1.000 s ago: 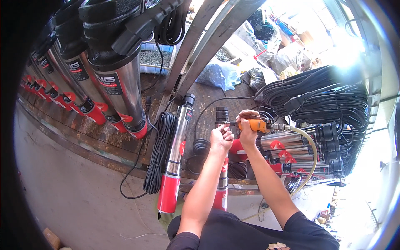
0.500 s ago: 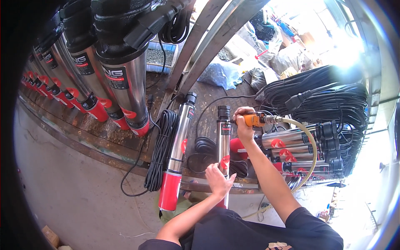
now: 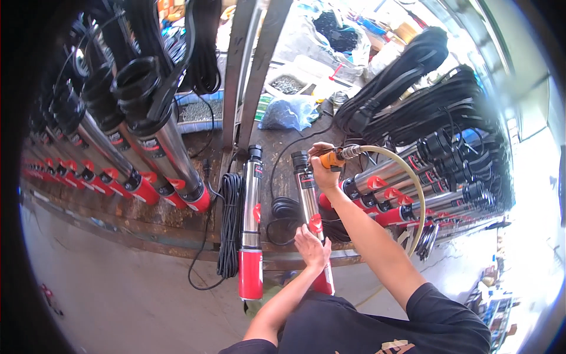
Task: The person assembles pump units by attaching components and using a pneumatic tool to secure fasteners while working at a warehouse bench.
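Gripping tool [image 3: 332,160] — right hand [image 3: 323,176], left [image 3: 313,249] touching pump [image 3: 308,196]

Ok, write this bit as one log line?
left hand: on red-ended pump | right hand: holding orange tool | nearby: second pump

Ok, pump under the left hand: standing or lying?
Lying: the pump stretches across the bench, its red end jutting past it.

The left hand [image 3: 313,248], fingers loosely extended, is positioned nearer the torso [image 3: 354,330] than the right hand [image 3: 323,173], whose fingers are curled, both forearms [image 3: 371,239] angled inward.
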`<act>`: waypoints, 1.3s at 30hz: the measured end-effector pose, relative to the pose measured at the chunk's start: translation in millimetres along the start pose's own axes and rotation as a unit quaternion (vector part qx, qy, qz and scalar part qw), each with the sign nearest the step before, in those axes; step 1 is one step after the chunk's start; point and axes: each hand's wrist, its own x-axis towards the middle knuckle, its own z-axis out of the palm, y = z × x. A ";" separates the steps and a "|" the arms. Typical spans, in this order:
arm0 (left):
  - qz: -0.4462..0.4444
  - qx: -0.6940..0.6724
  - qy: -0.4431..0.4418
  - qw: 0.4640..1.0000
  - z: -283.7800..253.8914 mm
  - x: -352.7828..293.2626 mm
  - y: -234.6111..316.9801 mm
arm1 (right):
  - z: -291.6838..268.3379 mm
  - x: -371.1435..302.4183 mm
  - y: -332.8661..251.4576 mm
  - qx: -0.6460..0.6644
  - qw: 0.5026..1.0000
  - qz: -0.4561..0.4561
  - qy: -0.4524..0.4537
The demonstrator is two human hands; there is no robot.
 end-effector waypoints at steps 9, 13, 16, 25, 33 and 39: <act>0.009 0.046 -0.021 0.999 3.7 -0.4 3.0 | -124.4 -157.4 -87.6 -0.215 0.948 -0.081 0.220; 0.043 0.093 0.007 0.995 -12.0 -4.7 4.5 | -182.1 -257.8 -78.3 0.247 0.847 0.199 0.426; 0.035 0.156 0.064 0.985 -28.6 -25.4 9.1 | -227.2 -296.0 -40.8 0.385 0.664 0.298 0.568; -0.121 0.395 0.046 0.910 2.1 -37.1 26.8 | -289.9 -266.7 26.9 0.596 0.445 0.267 0.613; -0.201 0.349 -0.051 0.914 -42.1 -9.5 5.0 | -107.1 -246.3 -13.7 0.088 0.823 0.561 -0.001; -0.111 0.220 -0.050 0.968 -62.1 -21.2 0.6 | -64.1 -167.7 1.7 0.394 0.712 0.565 0.136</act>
